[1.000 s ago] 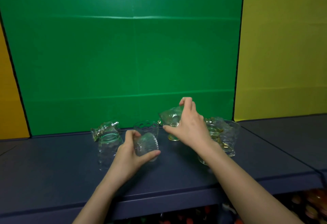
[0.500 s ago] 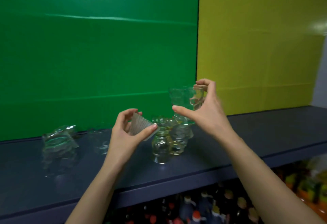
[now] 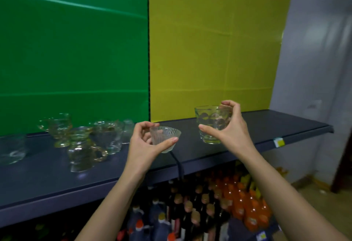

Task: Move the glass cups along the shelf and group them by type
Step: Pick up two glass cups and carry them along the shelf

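Two bare hands raised over a dark blue shelf (image 3: 266, 126) at mid-frame. Left hand (image 3: 142, 145), centre of frame, curled around a small ribbed glass cup (image 3: 165, 138), thumb under its right side and fingers behind its left, cup tilted slightly and held just above the shelf surface. Right hand (image 3: 231, 128), right of centre, wrapped around a taller dimpled glass tumbler (image 3: 210, 124), thumb low on the front wall and fingers hooked over the far rim, tumbler upright and lifted; cannot tell whether its base touches the shelf. The two held cups near each other but apart.

Left of centre on the shelf, a loose cluster of remaining glassware: a handled glass mug (image 3: 83, 151) nearest the front edge, an amber-tinted footed cup (image 3: 57, 128) behind it against the green backdrop (image 3: 72, 50), and a clear scalloped cup (image 3: 108, 136) to the right of those. At the far left edge, one more clear glass (image 3: 12, 151), blurred. Yellow backdrop (image 3: 209, 41) upper right. Lower shelf below stocked with bottles (image 3: 238, 202), orange ones at lower right.
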A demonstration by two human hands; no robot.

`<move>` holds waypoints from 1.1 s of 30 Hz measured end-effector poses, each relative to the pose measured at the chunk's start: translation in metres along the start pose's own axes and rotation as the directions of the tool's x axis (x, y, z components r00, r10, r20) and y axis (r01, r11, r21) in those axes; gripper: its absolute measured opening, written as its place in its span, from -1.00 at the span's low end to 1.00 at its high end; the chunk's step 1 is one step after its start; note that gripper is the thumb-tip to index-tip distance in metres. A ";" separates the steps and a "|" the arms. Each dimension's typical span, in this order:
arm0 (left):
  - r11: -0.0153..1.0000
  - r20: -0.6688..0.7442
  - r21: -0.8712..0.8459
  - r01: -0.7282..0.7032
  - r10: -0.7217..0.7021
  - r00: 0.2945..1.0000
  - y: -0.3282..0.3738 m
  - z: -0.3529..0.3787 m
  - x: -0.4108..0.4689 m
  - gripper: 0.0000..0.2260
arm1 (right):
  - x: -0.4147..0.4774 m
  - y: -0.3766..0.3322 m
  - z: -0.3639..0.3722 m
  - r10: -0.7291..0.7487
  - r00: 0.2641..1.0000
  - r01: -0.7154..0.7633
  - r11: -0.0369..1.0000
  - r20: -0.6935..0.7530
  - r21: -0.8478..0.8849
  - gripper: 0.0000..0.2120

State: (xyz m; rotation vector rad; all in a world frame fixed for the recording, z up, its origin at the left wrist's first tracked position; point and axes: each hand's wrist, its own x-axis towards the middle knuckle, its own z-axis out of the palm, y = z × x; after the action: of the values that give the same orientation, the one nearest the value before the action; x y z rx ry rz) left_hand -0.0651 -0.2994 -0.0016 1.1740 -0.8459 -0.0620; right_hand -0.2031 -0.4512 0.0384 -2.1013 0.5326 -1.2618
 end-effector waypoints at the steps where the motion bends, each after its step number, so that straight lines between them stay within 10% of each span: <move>1: 1.000 0.009 -0.003 0.010 -0.010 1.000 -0.006 0.014 -0.001 -0.55 | 0.002 0.012 -0.009 0.009 1.000 -0.009 1.000 -0.005 -0.005 -0.25; 33: 0.893 0.076 0.408 0.192 -0.243 0.967 -0.168 0.240 0.150 -0.38 | 0.189 0.274 -0.062 0.111 0.979 -0.131 0.985 0.170 0.112 -0.12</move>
State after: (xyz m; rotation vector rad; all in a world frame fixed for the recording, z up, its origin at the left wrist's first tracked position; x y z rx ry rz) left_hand -0.0439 -0.6268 -0.0278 1.6631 -0.8561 -0.1547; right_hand -0.1778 -0.7852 -0.0083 -2.0159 0.4896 -1.0173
